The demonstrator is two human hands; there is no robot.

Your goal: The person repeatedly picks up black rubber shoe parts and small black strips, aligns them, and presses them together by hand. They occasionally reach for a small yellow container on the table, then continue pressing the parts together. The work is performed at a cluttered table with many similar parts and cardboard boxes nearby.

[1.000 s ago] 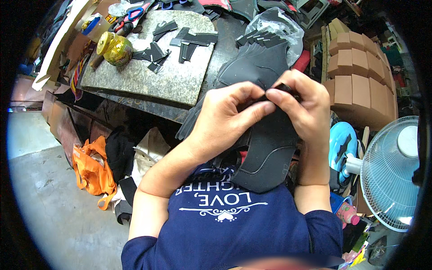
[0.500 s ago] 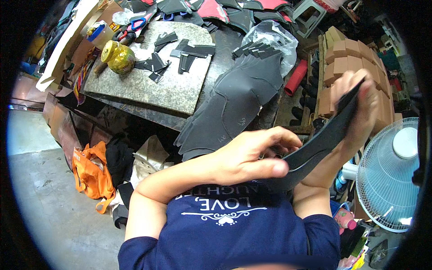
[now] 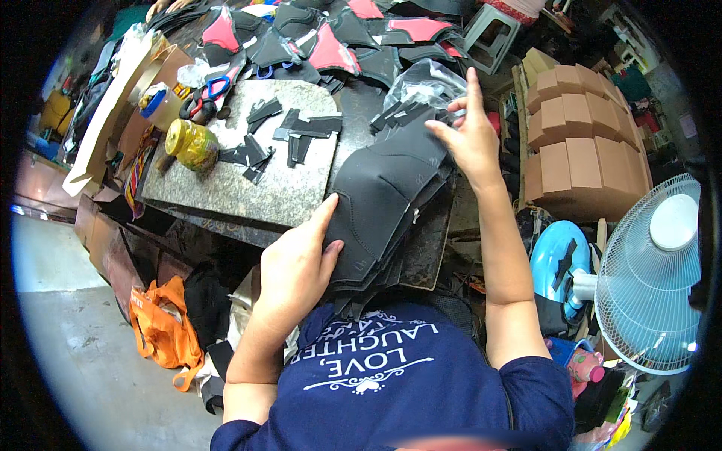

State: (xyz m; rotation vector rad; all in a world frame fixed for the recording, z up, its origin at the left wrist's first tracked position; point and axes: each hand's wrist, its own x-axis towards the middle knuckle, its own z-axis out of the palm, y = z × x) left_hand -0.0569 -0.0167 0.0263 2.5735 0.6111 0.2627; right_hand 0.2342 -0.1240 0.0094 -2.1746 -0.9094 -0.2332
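A curved black sheet piece (image 3: 376,192) with a stitched line lies on top of a stack of similar black pieces (image 3: 368,284), at the table's near edge. My left hand (image 3: 293,259) rests against the left side of the top piece, its index finger and thumb spread and touching it. Its other fingers are mostly out of sight. Over the stack's far right end is my right hand (image 3: 474,146), thumb and index finger apart, with nothing in it. Several short black strips (image 3: 410,113) lie at the stack's far end, beside a clear plastic bag (image 3: 429,81).
A stone slab (image 3: 226,188) on the table carries more black strips (image 3: 297,139) and a yellow-lidded jar (image 3: 192,146). Blue-handled scissors (image 3: 218,86) lie behind it. Black and pink pieces (image 3: 331,49) cover the far table. A fan (image 3: 647,274) and stacked brown pieces (image 3: 587,177) stand at right.
The black piece that both hands held up before my chest now lies on the stack. My right hand has let go and moved left; my left hand has moved left.
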